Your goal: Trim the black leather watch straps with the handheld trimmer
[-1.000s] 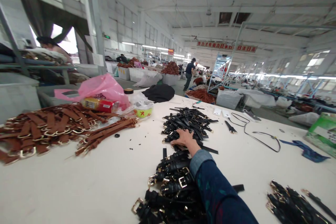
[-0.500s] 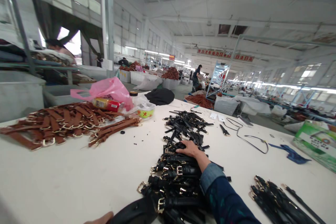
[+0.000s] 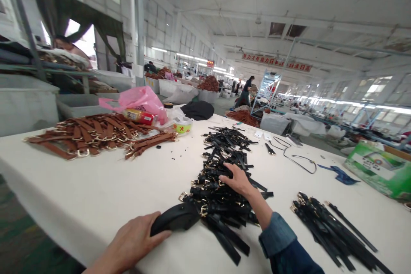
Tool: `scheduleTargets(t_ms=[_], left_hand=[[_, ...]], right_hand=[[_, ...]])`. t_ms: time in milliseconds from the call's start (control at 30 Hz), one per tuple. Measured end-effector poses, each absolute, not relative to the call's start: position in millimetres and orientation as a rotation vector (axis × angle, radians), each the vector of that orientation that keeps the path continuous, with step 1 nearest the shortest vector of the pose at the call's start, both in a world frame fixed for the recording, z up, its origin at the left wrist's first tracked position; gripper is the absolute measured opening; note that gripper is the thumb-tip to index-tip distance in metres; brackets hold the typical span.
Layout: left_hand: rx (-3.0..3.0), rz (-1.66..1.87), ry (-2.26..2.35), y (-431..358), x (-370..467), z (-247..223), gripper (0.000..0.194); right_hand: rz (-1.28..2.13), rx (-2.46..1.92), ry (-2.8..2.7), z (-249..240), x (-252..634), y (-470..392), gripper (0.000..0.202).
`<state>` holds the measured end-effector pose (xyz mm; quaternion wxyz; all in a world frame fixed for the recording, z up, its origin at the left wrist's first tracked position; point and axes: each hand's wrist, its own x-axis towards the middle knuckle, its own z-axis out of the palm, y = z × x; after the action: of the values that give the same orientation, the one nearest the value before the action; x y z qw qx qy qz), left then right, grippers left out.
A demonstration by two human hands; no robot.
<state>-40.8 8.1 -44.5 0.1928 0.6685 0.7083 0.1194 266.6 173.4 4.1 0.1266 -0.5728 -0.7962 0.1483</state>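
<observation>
In the lower left, my left hand [image 3: 138, 235] grips the end of a wide, curved black leather piece [image 3: 176, 217], thumb on the near side and fingers beyond it. This piece's other end meets the near part of a long heap of black buckled straps [image 3: 221, 199]. My right hand [image 3: 237, 180] is over the middle of that heap, thumb and forefinger around a dark strap; its other fingertips are partly hidden. Gold-coloured buckles show along the heap's left side. Nearer to me, loose strap ends fan out on the white table [image 3: 105, 197].
Brown buckled straps [image 3: 93, 135] are piled at the left beside a pink plastic bag [image 3: 144, 100]. On the right lie a separate bunch of black straps [image 3: 334, 231], a blue cloth strip [image 3: 342, 175], a black cord [image 3: 302, 162] and a green box [image 3: 374, 169].
My left hand has come further into view with the wide black leather piece, which sits higher in the picture. My right hand remains at the heap, its fingers now around a strap.
</observation>
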Motion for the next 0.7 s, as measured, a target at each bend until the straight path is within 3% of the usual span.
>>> scheduleTargets(t_ms=[200,367,700], left_hand=[[1.895,0.309,1.944,11,-39,-40,0.042],[1.928,0.276,1.953,11,-36,-34,0.045],[1.981,0.239,1.974,7,-34,-30,0.042]], right_hand=[[0.304,-1.370,-2.614,-27,261,63,0.094],[0.144,-1.413,-2.589,-61,259,62,0.074],[-0.026,-1.373,-2.555,-68,260,69,0.071]])
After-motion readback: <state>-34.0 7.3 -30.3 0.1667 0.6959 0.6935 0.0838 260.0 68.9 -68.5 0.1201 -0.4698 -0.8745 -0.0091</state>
